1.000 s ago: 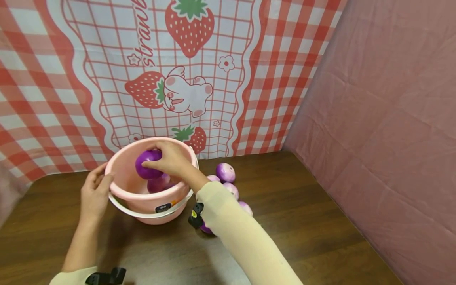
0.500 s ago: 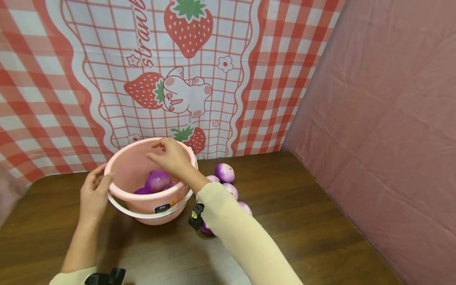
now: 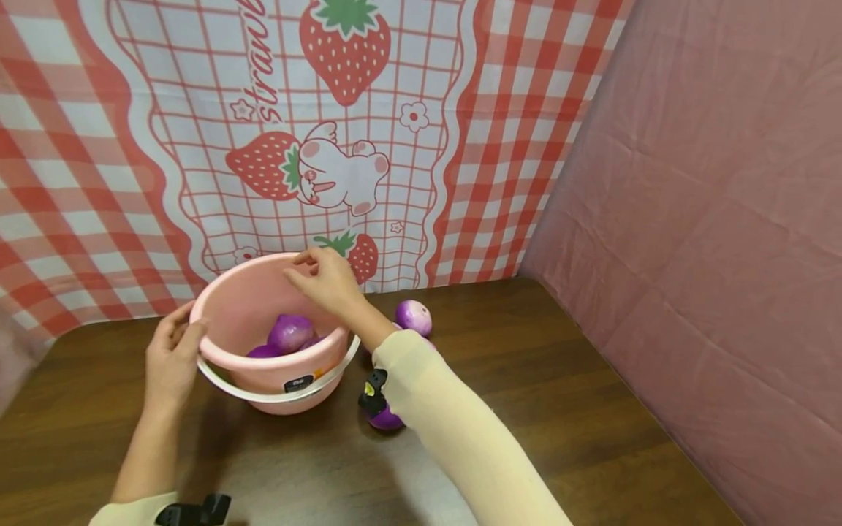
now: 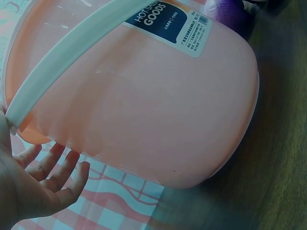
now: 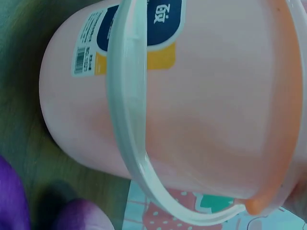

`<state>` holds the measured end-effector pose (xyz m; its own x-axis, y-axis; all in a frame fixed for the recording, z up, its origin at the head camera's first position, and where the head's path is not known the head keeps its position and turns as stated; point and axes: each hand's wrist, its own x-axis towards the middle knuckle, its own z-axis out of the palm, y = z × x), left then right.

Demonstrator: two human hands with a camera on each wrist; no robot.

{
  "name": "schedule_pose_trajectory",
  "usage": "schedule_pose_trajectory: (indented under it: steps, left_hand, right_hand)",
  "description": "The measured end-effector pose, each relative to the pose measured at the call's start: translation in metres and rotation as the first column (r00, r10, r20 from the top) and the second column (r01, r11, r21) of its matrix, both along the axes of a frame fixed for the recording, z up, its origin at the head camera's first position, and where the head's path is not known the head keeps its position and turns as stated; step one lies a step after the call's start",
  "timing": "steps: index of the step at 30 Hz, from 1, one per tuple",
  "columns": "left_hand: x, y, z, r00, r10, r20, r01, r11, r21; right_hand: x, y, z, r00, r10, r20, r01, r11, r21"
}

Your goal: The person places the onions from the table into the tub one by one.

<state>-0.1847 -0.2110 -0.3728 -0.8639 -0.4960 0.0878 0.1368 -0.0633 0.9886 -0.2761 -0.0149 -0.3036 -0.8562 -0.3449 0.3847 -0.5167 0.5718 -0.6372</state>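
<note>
- The right grip (image 3: 329,281) holds nothing: its fingers are loosely bent, thumb apart, above the far right rim of the pink bucket (image 3: 263,378); whether it touches the rim I cannot tell
- The left grip (image 3: 172,358) pinches that rim at the left, thumb over the edge and fingers outside
- Done: several purple onion-like vegetables (image 3: 291,333) lie low in the bucket, apparently well short of filling it
- The white handle (image 3: 272,399) hangs along the near side, leaving the bucket's mouth free
- Left: more of the same lie on the surface (image 3: 559,380) to the right, one beyond the forearm (image 3: 414,317), one nearer (image 3: 386,421); the right sleeve (image 3: 454,427) hides others, preventing a count
- My judgement: loading is partway along, with a fair share left outside
</note>
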Motion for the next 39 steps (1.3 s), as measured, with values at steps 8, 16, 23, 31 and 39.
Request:
schedule_pose_trajectory:
  steps: [8,16,23,31,39]
  left_hand:
    - [0.0,-0.001,0.0,1.0,-0.009,-0.003,0.009,1.0,0.008]
    - [0.001,-0.001,0.0,1.0,-0.011,-0.015,0.012,1.0,0.018]
    - [0.001,0.0,0.0,1.0,-0.018,-0.022,0.018,1.0,0.019]
    - [0.001,0.001,0.0,1.0,-0.013,-0.028,0.014,1.0,0.024]
    - [0.0,0.0,-0.001,0.999,-0.024,-0.045,0.025,0.999,0.026]
  right_hand:
    - [-0.007,0.01,0.002,0.999,-0.024,-0.036,0.023,1.0,-0.009]
    - [-0.012,0.022,0.004,0.997,-0.043,-0.058,0.042,0.999,-0.026]
    - [-0.016,0.036,0.005,0.998,-0.03,-0.058,0.029,0.999,-0.018]
    - [-0.023,0.056,-0.004,0.999,-0.046,-0.018,0.046,0.999,-0.016]
    - [-0.029,0.083,-0.017,0.995,-0.1,0.017,0.1,0.995,-0.007]
